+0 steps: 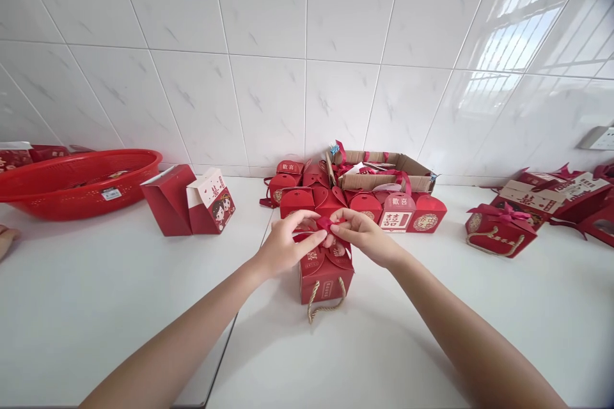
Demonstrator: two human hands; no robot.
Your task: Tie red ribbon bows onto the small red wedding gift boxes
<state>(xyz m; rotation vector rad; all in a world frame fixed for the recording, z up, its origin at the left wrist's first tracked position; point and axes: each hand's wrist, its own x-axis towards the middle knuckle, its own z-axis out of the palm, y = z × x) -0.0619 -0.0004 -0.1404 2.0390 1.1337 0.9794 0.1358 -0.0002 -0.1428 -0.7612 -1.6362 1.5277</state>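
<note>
A red gift box (326, 278) with gold print stands upright in front of me, its petal flaps folded over the top. From its near side hangs a loop of twisted rope handle (314, 313). Just above the flaps, a red ribbon (325, 223) is pinched between my two hands. My left hand (290, 239) is closed on it with thumb and forefinger, and my right hand (362, 235) grips it from the other side. The exact shape of the ribbon's knot or loop is partly hidden by my fingers.
Behind stand rows of red boxes (426, 214) and a cardboard tray (407, 166) holding ribbons. Two boxes (211, 201) and a red plastic basket (110, 188) are on the left. Ribboned boxes (501, 230) sit right. Another person's hand (6, 238) shows at the left edge.
</note>
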